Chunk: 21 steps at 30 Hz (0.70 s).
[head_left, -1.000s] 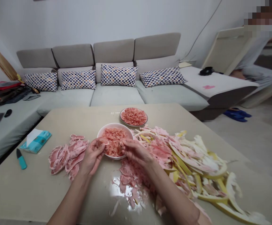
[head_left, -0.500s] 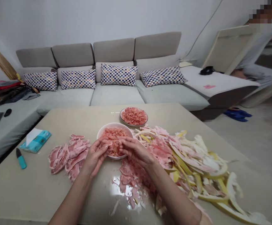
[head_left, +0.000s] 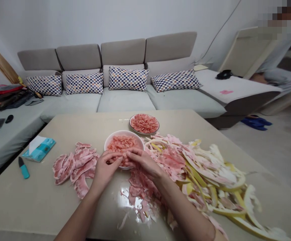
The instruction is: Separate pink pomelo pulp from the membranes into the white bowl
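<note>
My left hand [head_left: 105, 170] and my right hand [head_left: 145, 164] meet above the near edge of a white bowl [head_left: 140, 140]. Both are closed, thumbs and fingertips pinched around a small piece of pomelo [head_left: 124, 156] that is mostly hidden by the fingers. Loose pink pomelo flesh [head_left: 121, 142] fills much of the bowl. Left of my left hand lies a pile of pomelo segments [head_left: 77, 164] still in their pale membranes. Under and beside my right forearm are torn pink membranes [head_left: 142, 187].
Behind the bowl stands a dark-rimmed plate heaped with pomelo flesh [head_left: 144, 123]. Yellow and white pomelo peels [head_left: 215, 184] spread across the table's right side. A teal-handled knife [head_left: 24, 169] and a tissue pack [head_left: 40, 151] lie at left. A sofa [head_left: 126, 100] runs behind; a person sits far right.
My hands have come together, with the fingertips now meeting over the bowl's near side. The left hand has turned more palm-down. The view has shifted slightly.
</note>
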Each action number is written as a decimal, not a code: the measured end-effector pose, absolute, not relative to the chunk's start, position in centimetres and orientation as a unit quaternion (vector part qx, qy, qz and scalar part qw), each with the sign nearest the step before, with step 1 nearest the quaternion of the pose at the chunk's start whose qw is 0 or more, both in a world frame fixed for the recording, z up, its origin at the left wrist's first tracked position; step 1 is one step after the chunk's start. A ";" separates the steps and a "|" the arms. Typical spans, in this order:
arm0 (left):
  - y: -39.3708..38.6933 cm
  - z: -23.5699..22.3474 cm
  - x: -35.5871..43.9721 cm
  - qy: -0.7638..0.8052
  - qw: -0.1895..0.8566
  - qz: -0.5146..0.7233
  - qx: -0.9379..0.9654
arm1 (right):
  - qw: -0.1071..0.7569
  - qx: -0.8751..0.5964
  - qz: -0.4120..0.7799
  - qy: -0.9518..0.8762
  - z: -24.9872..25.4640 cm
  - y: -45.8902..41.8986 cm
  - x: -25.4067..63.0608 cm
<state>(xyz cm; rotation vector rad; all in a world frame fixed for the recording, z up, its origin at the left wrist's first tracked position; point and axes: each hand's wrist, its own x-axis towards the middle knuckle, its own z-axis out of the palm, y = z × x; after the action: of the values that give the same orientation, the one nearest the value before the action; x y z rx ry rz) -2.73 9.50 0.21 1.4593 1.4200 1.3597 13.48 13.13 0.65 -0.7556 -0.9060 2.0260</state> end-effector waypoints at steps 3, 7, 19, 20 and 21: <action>9.5 0.2 -2.8 0.548 0.313 0.516 0.579 | 0.392 -0.299 0.792 -0.361 0.4 13.2 13.4; 9.5 -0.2 -2.8 0.558 0.281 0.501 0.599 | 0.401 -0.309 0.777 -0.373 -0.1 13.2 13.3; 9.7 -0.5 -2.6 0.579 0.228 0.476 0.621 | 0.392 -0.331 0.758 -0.403 -0.1 13.1 12.9; 9.7 -0.4 -2.6 0.579 0.231 0.476 0.620 | 0.393 -0.332 0.756 -0.405 -0.1 13.0 12.8; 9.7 -0.4 -2.6 0.579 0.237 0.476 0.618 | 0.395 -0.334 0.754 -0.406 -0.1 13.0 12.7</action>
<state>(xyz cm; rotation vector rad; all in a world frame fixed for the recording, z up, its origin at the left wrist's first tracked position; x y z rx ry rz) -2.60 9.68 -0.41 1.6945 1.5862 1.3062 12.70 12.96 -0.09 -0.8474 -1.0293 1.9109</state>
